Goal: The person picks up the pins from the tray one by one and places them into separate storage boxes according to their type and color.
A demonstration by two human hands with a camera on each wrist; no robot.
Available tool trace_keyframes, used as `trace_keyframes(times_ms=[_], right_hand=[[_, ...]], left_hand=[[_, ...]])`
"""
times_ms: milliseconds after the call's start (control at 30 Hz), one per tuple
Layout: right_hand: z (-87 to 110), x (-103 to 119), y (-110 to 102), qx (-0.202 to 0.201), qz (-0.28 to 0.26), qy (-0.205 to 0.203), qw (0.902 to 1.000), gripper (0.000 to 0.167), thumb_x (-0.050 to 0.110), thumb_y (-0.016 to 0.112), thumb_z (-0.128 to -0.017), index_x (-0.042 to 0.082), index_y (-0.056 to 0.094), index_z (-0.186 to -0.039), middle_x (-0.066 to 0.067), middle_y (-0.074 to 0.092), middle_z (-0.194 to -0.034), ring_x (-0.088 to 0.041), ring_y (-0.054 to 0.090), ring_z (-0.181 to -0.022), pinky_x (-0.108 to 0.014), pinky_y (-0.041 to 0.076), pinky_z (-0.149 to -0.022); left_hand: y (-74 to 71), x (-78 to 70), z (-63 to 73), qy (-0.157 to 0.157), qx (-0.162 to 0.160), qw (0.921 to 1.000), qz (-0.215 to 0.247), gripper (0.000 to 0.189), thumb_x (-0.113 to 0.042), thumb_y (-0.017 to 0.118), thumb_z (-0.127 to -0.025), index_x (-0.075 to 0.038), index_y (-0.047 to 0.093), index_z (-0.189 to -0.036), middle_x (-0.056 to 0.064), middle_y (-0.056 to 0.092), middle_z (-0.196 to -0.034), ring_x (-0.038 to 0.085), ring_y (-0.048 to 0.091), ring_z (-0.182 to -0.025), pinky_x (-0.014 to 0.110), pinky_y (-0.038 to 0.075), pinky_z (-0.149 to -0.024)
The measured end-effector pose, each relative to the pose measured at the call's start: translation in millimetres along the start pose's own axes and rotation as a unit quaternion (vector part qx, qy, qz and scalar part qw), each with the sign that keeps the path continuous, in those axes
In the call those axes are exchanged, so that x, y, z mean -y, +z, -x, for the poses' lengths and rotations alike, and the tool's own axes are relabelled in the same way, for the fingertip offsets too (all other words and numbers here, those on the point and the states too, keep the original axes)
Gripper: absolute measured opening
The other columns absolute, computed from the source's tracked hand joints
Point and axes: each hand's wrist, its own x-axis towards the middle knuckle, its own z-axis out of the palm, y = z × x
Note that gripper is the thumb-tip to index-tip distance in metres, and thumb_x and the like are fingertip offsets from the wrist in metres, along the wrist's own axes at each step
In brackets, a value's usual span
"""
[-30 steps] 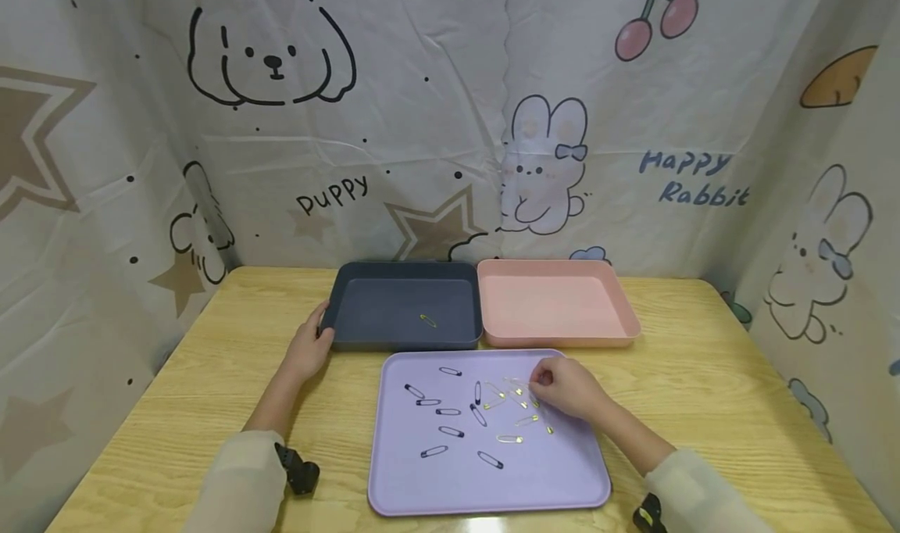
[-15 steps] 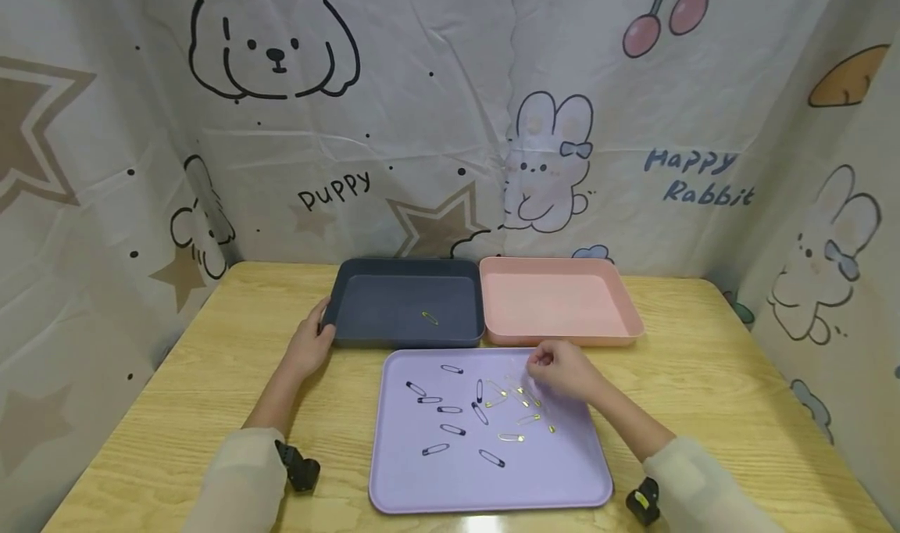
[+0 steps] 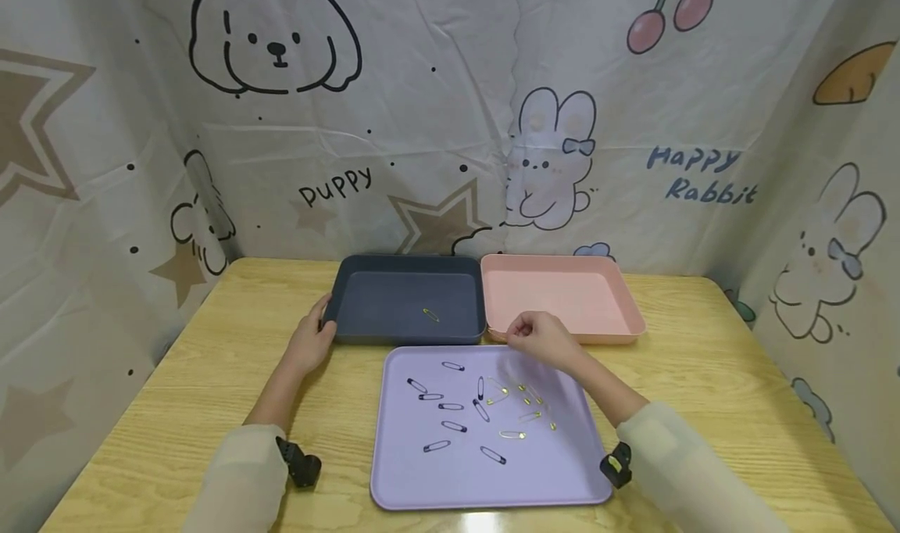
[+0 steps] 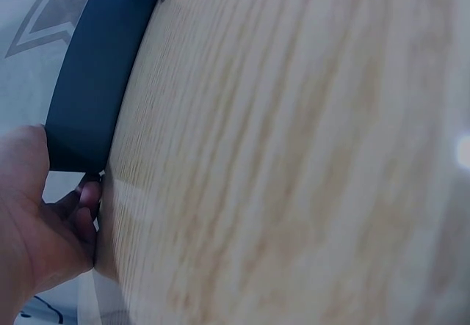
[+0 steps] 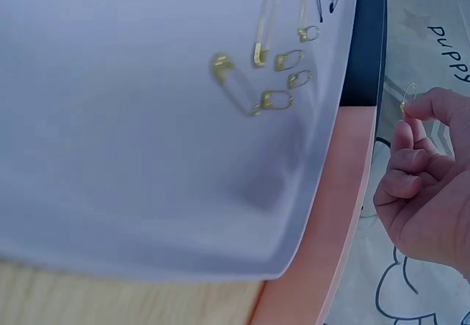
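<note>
In the head view, left of centre, the person's bare left grip (image 3: pixel 309 347) clasps the near corner of a dark blue-grey rectangular tray (image 3: pixel 380 302), probably to stop it sliding on the light wood-grain counter (image 3: pixel 337 478). Inside lies a lone gold wire safety pin (image 3: pixel 431 315). At centre right a shallow pink rectangular tray (image 3: pixel 569 295) sits alongside, seemingly touching. The bare right grip (image 3: pixel 544 338) is over its near wall, fingertips together. Below, a flat lilac round-cornered tray (image 3: pixel 492 482) carries spread black safety pins (image 3: pixel 462 429) and, to their right, gold safety pins (image 3: pixel 522 435); such spacing should ease single picks.

In the left wrist view, at left, thumb and curled fingers hold the corner between them.

In the right wrist view, at right, thumb and forefinger pinch one small gold safety pin (image 5: pixel 403 107), its loop jutting upward; such thin wire presumably suits only a fingertip hold.
</note>
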Motion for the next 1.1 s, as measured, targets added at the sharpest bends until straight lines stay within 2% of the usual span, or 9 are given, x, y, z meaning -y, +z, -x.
trace_keyframes(times_ms=[167, 233, 367, 467, 667, 900, 1000, 1100], right_hand=[[-12.2, 9.8, 2.6, 0.001, -0.011, -0.011, 0.9999, 0.011, 0.019, 0.066, -0.08, 0.007, 0.065, -0.079, 0.0, 0.058, -0.071, -0.013, 0.049, -0.067, -0.025, 0.04, -0.059], [-16.7, 14.1, 4.0, 0.002, -0.019, -0.017, 0.9997, 0.01, 0.017, 0.065, -0.079, 0.007, 0.065, -0.079, 0.0, 0.057, -0.07, -0.012, 0.05, -0.066, -0.024, 0.04, -0.059], [-24.8, 25.5, 8.9, 0.005, -0.03, -0.026, 0.9992, 0.009, 0.014, 0.061, -0.078, 0.007, 0.066, -0.08, 0.001, 0.056, -0.069, -0.011, 0.049, -0.064, -0.022, 0.04, -0.057], [-30.5, 34.3, 13.4, 0.009, -0.036, -0.03, 0.9989, 0.009, 0.014, 0.061, -0.08, 0.007, 0.067, -0.081, 0.001, 0.056, -0.069, -0.011, 0.049, -0.063, -0.022, 0.04, -0.056], [-42.6, 46.1, 23.9, 0.013, -0.052, -0.042, 0.9977, 0.009, 0.015, 0.063, -0.082, 0.006, 0.067, -0.082, -0.002, 0.06, -0.074, -0.012, 0.051, -0.068, -0.022, 0.042, -0.06], [-56.1, 53.9, 40.5, 0.019, -0.049, -0.056, 0.9971, 0.011, 0.016, 0.062, -0.084, 0.006, 0.067, -0.085, -0.003, 0.062, -0.078, -0.011, 0.051, -0.069, -0.021, 0.042, -0.06], [-60.7, 58.8, 46.5, 0.022, -0.045, -0.057, 0.9971, 0.012, 0.016, 0.061, -0.084, 0.006, 0.068, -0.085, -0.003, 0.063, -0.08, -0.011, 0.051, -0.069, -0.021, 0.042, -0.06], [-66.5, 61.2, 52.7, 0.026, -0.04, -0.049, 0.9977, 0.013, 0.016, 0.061, -0.085, 0.006, 0.069, -0.085, -0.003, 0.064, -0.081, -0.011, 0.052, -0.07, -0.021, 0.042, -0.061]], left_hand=[[-1.1, -2.2, 1.1, -0.003, 0.004, 1.0, 0.003, 0.059, -0.016, 0.03, -0.096, -0.005, 0.011, -0.15, 0.032, 0.041, -0.132, 0.038, 0.044, -0.109, 0.054, 0.035, -0.095], [-1.8, -3.3, 1.4, -0.003, 0.004, 1.0, 0.003, 0.059, -0.016, 0.03, -0.096, -0.006, 0.011, -0.15, 0.033, 0.04, -0.133, 0.038, 0.043, -0.11, 0.055, 0.034, -0.096], [-2.5, -3.9, 1.4, 0.001, 0.001, 1.0, -0.005, 0.059, -0.015, 0.031, -0.096, -0.005, 0.012, -0.15, 0.029, 0.048, -0.114, 0.034, 0.046, -0.097, 0.049, 0.037, -0.085], [-1.9, -3.3, 1.3, 0.0, -0.001, 1.0, -0.007, 0.059, -0.015, 0.032, -0.096, -0.005, 0.013, -0.15, 0.024, 0.049, -0.104, 0.032, 0.046, -0.09, 0.044, 0.037, -0.08], [-0.2, -0.3, 1.5, 0.0, 0.0, 1.0, -0.005, 0.059, -0.017, 0.032, -0.096, -0.005, 0.012, -0.15, 0.031, 0.045, -0.125, 0.036, 0.044, -0.103, 0.052, 0.036, -0.09], [0.1, 1.7, 2.0, 0.003, -0.001, 0.9999, -0.01, 0.059, -0.017, 0.031, -0.096, -0.005, 0.012, -0.15, 0.03, 0.048, -0.117, 0.035, 0.043, -0.1, 0.05, 0.036, -0.085], [-0.1, 1.9, 1.5, 0.004, -0.003, 0.9999, -0.01, 0.058, -0.017, 0.031, -0.096, -0.005, 0.013, -0.15, 0.03, 0.047, -0.117, 0.035, 0.043, -0.1, 0.049, 0.036, -0.086], [-0.3, 0.4, 1.6, 0.002, 0.0, 1.0, -0.009, 0.058, -0.017, 0.032, -0.096, -0.006, 0.012, -0.15, 0.027, 0.048, -0.111, 0.034, 0.044, -0.097, 0.047, 0.036, -0.082]])
